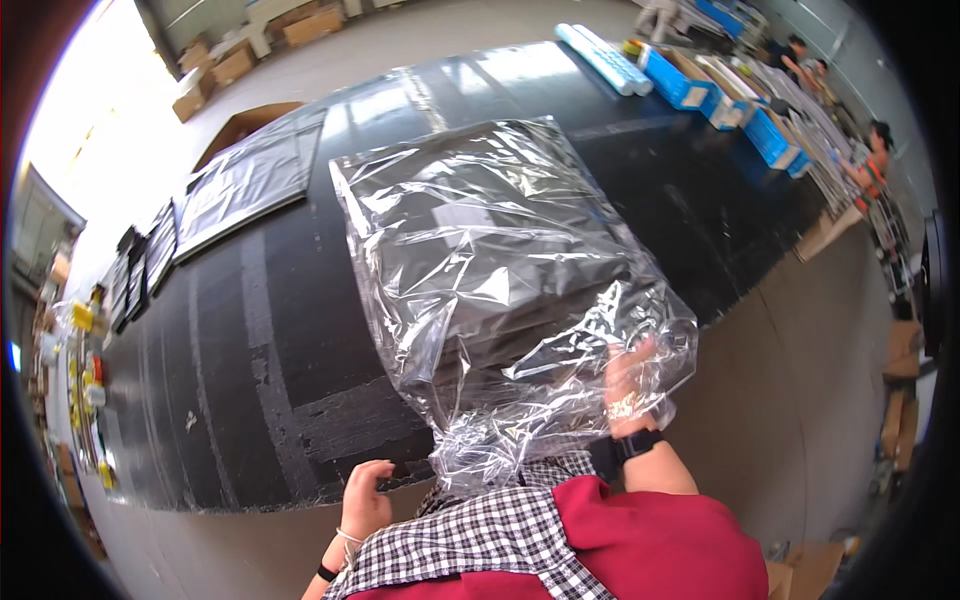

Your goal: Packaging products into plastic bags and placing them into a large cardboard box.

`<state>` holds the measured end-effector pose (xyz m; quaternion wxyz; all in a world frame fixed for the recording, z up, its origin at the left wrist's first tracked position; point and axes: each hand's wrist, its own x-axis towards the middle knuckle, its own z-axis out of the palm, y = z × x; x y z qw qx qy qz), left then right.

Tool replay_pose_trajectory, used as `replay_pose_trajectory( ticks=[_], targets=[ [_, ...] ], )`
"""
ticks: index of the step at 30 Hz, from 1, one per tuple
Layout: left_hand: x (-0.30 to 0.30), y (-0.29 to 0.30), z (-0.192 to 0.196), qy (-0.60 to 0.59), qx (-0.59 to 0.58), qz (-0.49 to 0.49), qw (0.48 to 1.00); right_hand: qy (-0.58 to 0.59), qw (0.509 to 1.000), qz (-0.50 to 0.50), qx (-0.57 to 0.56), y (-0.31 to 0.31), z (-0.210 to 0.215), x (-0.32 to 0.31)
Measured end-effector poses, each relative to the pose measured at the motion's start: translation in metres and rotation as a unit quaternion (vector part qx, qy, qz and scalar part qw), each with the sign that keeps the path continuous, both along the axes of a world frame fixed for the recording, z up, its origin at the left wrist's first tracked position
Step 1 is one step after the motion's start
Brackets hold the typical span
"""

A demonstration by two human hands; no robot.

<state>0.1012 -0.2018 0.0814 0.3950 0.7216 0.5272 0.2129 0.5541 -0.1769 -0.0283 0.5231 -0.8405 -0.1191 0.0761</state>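
Observation:
A large clear plastic bag (480, 290) lies on the black table in front of me, wrapped around a flat dark rectangular item (560, 225). Its near end is crumpled and loose, hanging over the table's front edge. My right hand (630, 385) is at the bag's near right corner, seen through the film with fingers stretched out; I cannot tell whether it is inside or beneath the plastic. By the front edge, left of the crumpled end, my left hand (366, 498) is held with loosely bent fingers and nothing visible in it.
Flat film-covered panels (250, 180) lie at the table's far left, with narrow dark pieces (145, 260) beside them. At the far right are pale blue rolls (603, 60) and blue boxes (678, 80). People (875, 165) work beyond the right side.

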Motion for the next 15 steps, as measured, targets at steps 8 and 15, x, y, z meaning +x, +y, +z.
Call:
replay_pose_trajectory(
  ticks=[8,15],
  targets=[
    [0.059,0.059,-0.023,-0.317,-0.442,0.185,0.819,0.178,0.711,0.578,-0.359,-0.221,0.035,0.011],
    [0.13,0.144,-0.059,-0.352,-0.42,0.21,0.81,0.057,0.984,0.165,0.02,-0.139,0.183,0.156]
  ],
)
